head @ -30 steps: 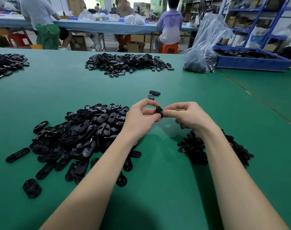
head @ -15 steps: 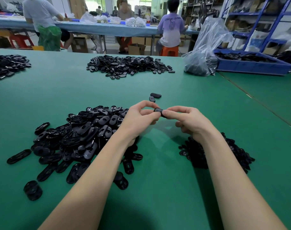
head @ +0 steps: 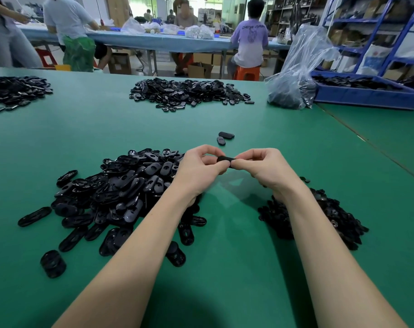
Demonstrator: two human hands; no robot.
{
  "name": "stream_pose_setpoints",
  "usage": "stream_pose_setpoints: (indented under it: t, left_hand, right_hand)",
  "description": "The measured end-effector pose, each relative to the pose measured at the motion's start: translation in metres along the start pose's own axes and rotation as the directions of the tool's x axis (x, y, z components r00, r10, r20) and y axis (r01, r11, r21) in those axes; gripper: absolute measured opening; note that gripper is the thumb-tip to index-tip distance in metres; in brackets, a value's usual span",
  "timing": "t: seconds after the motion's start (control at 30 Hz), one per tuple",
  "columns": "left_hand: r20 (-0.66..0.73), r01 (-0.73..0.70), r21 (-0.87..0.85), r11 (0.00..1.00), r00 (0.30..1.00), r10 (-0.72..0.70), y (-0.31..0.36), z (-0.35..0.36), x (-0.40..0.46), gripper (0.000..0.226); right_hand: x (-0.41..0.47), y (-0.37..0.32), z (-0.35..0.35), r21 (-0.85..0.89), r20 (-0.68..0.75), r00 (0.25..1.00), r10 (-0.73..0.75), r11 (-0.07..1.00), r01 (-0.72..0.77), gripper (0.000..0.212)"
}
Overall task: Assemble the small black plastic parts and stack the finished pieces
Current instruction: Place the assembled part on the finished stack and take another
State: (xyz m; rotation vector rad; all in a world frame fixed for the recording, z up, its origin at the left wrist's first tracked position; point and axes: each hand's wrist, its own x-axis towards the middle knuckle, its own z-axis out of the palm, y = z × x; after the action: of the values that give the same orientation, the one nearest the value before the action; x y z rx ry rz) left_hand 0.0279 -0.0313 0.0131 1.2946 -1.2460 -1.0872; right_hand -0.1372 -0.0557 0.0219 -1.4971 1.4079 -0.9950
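Both hands pinch one small black part above the green table.

Left hand (head: 198, 168) and right hand (head: 262, 166) meet fingertip to fingertip, each gripping an end of the black part (head: 225, 158). Pile of oval shells (head: 111, 192) lies under the left forearm; smaller dark pile (head: 324, 216) under the right. Two finished pieces (head: 224, 137) lie just beyond the hands on the table (head: 130, 124).

We see a green tabletop (head: 260, 268) carrying heaps of black parts (head: 111, 192), two loose pieces (head: 224, 138), a clear bag (head: 293, 86) and a blue tray (head: 366, 95).
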Motion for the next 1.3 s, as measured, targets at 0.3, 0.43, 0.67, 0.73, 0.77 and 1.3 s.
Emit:
stream_pose_setpoints:
  t: [0.3, 0.43, 0.67, 0.73, 0.77, 1.3]
  left_hand:
    - [0.057, 0.026, -0.038, 0.999, 0.998, -0.023, 0.001, -0.007, 0.002, 0.014]
    - [0.051, 0.028, -0.012, 1.000, 0.998, -0.027, 0.001, -0.006, 0.002, 0.015]
    - [-0.003, 0.047, 0.027, 0.999, 0.999, -0.047, -0.001, 0.000, 0.000, 0.015]
    - [-0.046, 0.040, 0.066, 0.997, 0.998, -0.037, -0.002, 0.002, 0.000, 0.016]
    - [-0.058, 0.036, 0.078, 0.996, 0.998, -0.032, -0.002, 0.002, 0.000, 0.016]
    - [-0.110, 0.012, 0.000, 1.000, 0.994, -0.012, -0.005, -0.001, 0.004, 0.019]
  right_hand:
    - [-0.001, 0.003, 0.004, 0.060, 0.001, 1.000, -0.002, 0.998, 0.002, 0.016]
    - [-0.001, 0.005, 0.005, 0.065, 0.000, 1.000, -0.003, 0.998, 0.003, 0.016]
    - [0.003, 0.007, 0.006, 0.031, -0.033, 0.999, -0.034, 0.999, 0.035, 0.016]
    - [0.004, 0.008, 0.009, 0.000, -0.040, 0.998, -0.042, 0.999, 0.042, 0.016]
    - [0.004, 0.008, 0.009, -0.007, -0.042, 0.998, -0.048, 0.999, 0.048, 0.015]
    - [-0.003, 0.000, 0.009, -0.594, -0.024, 0.946, -0.322, 0.766, 0.246, 0.015]
